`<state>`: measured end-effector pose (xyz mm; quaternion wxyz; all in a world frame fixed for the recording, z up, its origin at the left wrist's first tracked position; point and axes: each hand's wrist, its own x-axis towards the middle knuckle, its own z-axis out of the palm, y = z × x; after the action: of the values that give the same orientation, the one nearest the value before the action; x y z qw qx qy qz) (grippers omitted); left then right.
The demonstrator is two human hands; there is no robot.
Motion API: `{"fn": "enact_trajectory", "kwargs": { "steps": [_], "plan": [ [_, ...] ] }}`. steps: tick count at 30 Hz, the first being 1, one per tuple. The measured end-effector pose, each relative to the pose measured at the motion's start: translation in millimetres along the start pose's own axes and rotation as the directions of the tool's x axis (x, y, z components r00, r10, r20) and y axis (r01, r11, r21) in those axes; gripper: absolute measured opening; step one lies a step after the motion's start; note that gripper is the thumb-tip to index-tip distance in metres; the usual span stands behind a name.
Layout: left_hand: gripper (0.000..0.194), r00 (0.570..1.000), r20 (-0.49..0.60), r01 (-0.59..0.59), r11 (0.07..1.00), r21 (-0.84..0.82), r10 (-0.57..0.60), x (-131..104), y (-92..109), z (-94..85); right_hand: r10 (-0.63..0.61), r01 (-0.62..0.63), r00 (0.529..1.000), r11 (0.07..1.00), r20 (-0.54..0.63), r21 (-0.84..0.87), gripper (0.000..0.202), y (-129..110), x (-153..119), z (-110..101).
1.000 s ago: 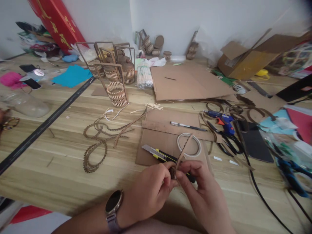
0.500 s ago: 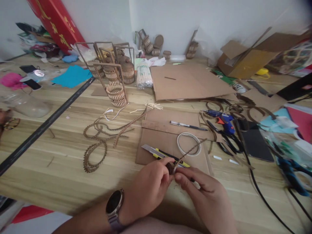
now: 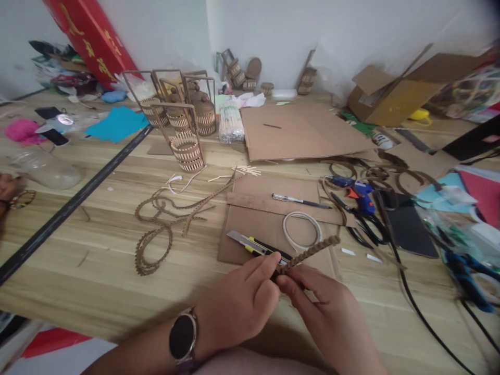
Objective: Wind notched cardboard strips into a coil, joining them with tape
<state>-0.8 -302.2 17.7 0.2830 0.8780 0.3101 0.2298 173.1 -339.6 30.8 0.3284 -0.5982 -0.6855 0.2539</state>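
Pale wood-grain bench (image 3: 97, 276) spreads wide, busiest toward the right. Through the head view I find the brown notched strip (image 3: 310, 253) near the middle of the close edge, its free end slanting up and right. Left hand (image 3: 248, 294) is curled narrow about its lower end; right hand (image 3: 328, 307) pinches close beside, thumb against fingers. What else the fingertips cover I cannot tell. My judgement: both grips want to sit close together, pull even, strip untwisted, notches not crushed. Chief nuisance: utility knife (image 3: 270, 248), blade bared, just beyond the left fingertips on cardboard (image 3: 250, 221); I would want it slid aside. White ring (image 3: 285, 232) sits behind the strip's free length and might snag it. Farther off, I note a pen (image 3: 300, 201), scissors (image 3: 367, 220) beside a blue glue gun (image 3: 365, 203), and black cable (image 3: 405, 285). Loose strips (image 3: 139, 255) coil leftward, slatted baskets (image 3: 187, 156) behind. Another person's hand (image 3: 8, 186) shows far left, well apart.
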Motion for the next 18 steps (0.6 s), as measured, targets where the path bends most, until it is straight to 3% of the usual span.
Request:
{"fn": "enact_trajectory", "kwargs": {
  "steps": [3, 6, 8, 11, 16, 18],
  "plan": [
    [0.03, 1.0, 0.009, 0.012, 0.997, -0.076, -0.011, 0, -1, 1.0, 0.017, -0.016, 1.0, 1.0, -0.004, 0.002, 0.024, 0, -1, 0],
    [0.017, 0.997, -0.066, 0.018, 0.972, -0.234, -0.034, -2, -3, 3.6, 0.033, -0.031, 0.998, 0.999, -0.05, 0.043, 0.028, 2, -1, 1],
    [0.018, 0.981, -0.102, 0.108, 0.9, -0.423, -0.165, -2, -5, 4.2, 0.06, -0.052, 0.995, 0.994, -0.08, 0.094, 0.029, 4, -1, 3],
    [0.039, 0.925, -0.032, 0.272, 0.717, -0.642, -0.379, 1, -6, 2.6, 0.096, -0.08, 0.99, 0.986, -0.099, 0.149, 0.028, 7, -1, 5],
    [0.019, 0.9, -0.043, 0.292, 0.672, -0.68, -0.435, 6, -6, -0.2, 0.101, -0.083, 0.991, 0.979, -0.09, 0.184, 0.028, 8, -1, 9],
    [0.018, 0.889, -0.026, 0.287, 0.599, -0.748, -0.458, 7, -6, 0.6, 0.112, -0.095, 0.992, 0.971, -0.066, 0.218, 0.026, 8, -1, 10]
  ]
}}
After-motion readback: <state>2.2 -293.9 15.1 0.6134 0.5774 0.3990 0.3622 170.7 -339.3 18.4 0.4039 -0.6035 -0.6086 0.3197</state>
